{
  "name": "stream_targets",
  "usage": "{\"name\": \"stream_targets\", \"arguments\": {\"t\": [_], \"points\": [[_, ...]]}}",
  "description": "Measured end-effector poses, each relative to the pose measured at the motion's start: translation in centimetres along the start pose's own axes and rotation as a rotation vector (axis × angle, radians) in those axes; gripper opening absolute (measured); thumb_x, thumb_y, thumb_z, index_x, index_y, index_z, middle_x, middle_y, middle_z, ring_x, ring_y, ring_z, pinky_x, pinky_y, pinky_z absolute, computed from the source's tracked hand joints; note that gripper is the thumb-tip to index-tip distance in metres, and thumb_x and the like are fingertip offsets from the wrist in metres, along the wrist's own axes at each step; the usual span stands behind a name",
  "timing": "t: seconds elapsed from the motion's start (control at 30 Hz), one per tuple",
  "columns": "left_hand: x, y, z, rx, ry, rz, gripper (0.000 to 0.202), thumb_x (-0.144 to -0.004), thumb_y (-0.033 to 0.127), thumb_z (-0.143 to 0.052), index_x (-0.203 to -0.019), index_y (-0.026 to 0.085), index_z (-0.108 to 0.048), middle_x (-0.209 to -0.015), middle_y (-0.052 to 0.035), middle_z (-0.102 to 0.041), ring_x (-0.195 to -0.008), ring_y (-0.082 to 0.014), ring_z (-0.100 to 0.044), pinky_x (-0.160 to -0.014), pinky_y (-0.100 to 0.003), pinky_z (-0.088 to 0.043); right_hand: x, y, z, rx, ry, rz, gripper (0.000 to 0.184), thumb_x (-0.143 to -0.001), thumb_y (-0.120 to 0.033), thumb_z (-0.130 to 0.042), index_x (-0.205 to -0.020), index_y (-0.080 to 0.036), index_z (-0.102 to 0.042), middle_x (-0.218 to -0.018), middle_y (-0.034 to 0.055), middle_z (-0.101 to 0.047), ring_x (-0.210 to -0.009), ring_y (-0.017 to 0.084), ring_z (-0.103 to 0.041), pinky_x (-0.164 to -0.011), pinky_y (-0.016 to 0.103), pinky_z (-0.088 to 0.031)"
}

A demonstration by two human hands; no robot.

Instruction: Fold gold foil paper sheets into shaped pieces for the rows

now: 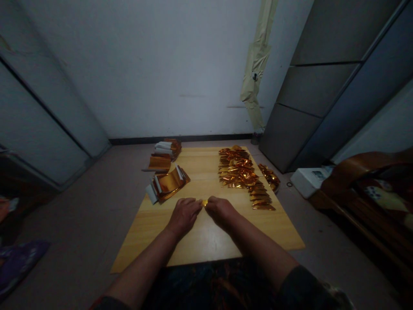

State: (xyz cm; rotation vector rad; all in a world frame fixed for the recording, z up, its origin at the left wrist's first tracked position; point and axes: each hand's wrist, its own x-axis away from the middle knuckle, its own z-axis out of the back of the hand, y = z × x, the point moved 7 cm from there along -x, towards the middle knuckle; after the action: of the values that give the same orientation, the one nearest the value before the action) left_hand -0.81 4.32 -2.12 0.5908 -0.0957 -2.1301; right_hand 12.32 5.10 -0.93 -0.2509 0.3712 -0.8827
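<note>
Over the middle of the wooden table, my left hand and my right hand meet at a small piece of gold foil paper. Both hands are closed on it, one at each end, and the fingers hide most of it. Left of my hands lies a stack of curled gold foil sheets with pale backs. To the right, folded gold foil pieces lie in rows, with a neat overlapping row nearest me.
More foil sheets sit at the table's far left edge. Beyond the right edge is a container of foil pieces. A grey refrigerator, a white box and a wooden seat stand right. The wall is ahead.
</note>
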Motion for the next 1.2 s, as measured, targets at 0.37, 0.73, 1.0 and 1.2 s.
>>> {"name": "stream_targets", "arguments": {"t": [0.37,0.73,1.0,1.2], "points": [[-1.6,1.1,0.7,0.008,-0.021,0.171,0.018,-0.085,0.021,-0.053,-0.091,0.024,-0.07,-0.088,-0.0052,-0.071,-0.093,-0.0226,-0.057,-0.087,-0.039,-0.036,1.0,1.8,1.1,-0.076,0.103,-0.252,0.024,-0.091,-0.019,-0.048,-0.108,-0.023,-0.064,-0.105,0.0036,-0.061,-0.081,0.014,-0.055,-0.069,0.023,-0.036],[-3.4,0.4,-0.9,0.007,-0.109,0.309,0.026,-0.081,0.023,-0.055,-0.106,0.021,-0.064,-0.103,-0.0071,-0.062,-0.101,-0.0238,-0.051,-0.086,-0.035,-0.037,0.3,3.0,0.6,-0.063,-0.018,-0.401,0.02,-0.078,-0.016,-0.052,-0.092,-0.023,-0.064,-0.094,0.0013,-0.053,-0.07,0.013,-0.047,-0.061,0.025,-0.026],[-3.4,0.6,-0.1,0.1,-0.097,0.44,0.004,-0.077,0.025,-0.058,-0.078,0.021,-0.057,-0.083,-0.0026,-0.06,-0.083,-0.0189,-0.052,-0.07,-0.029,-0.035,0.4,3.1,1.0,-0.171,0.112,-0.42,0.016,-0.078,-0.014,-0.053,-0.088,-0.023,-0.062,-0.089,-0.001,-0.053,-0.07,0.012,-0.046,-0.061,0.024,-0.027],[-2.0,0.2,-1.1,0.34,0.002,0.631,0.01,-0.078,0.025,-0.053,-0.071,0.023,-0.047,-0.057,0.0066,-0.051,-0.054,-0.0124,-0.047,-0.054,-0.024,-0.028,0.3,2.3,1.8,-0.3,0.285,-0.41,0.018,-0.074,-0.011,-0.053,-0.086,-0.022,-0.062,-0.097,0.0003,-0.053,-0.075,0.012,-0.05,-0.065,0.023,-0.035]]}}
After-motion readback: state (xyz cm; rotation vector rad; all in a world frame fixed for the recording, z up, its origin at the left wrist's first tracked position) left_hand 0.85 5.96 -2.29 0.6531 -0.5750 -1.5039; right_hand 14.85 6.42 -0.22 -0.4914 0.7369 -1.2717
